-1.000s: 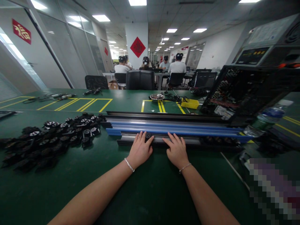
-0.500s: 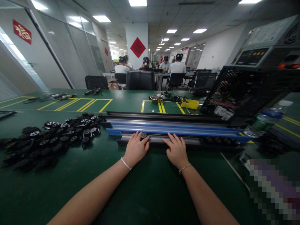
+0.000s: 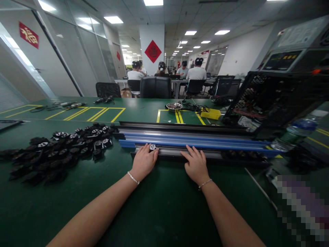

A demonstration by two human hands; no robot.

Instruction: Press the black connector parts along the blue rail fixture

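Legible writing is scarce here: a red diamond-shaped wall sign with a gold character (image 3: 153, 51) is hanging on the white pillar ahead of you, and a red rectangular plaque with gold characters (image 3: 28, 35) is showing on the left wall. The labels on the grey equipment box (image 3: 295, 48) at your upper right are too small to read.

Your left hand (image 3: 143, 162) is resting palm down at the near edge of the long grey and blue metal rail (image 3: 192, 141), which is lying lengthwise across the green bench (image 3: 159, 209). Its fingers (image 3: 146, 149) are lying close together, and the fingertips are touching a small black round part with a white face (image 3: 153, 147) sitting on the rail's near grey channel, close to the rail's left end. Whether you are pinching it, I cannot tell.

Your right hand (image 3: 196, 164) is lying flat further along the same channel, fingers slightly spread, tips pressing on the rail and holding nothing. Both forearms are reaching straight forward, each wrist wearing a thin bracelet.

A heap of similar black parts (image 3: 59, 151) is lying on the bench to your left, just beside the rail's end. A clear plastic water bottle (image 3: 296, 132) is lying at your right.
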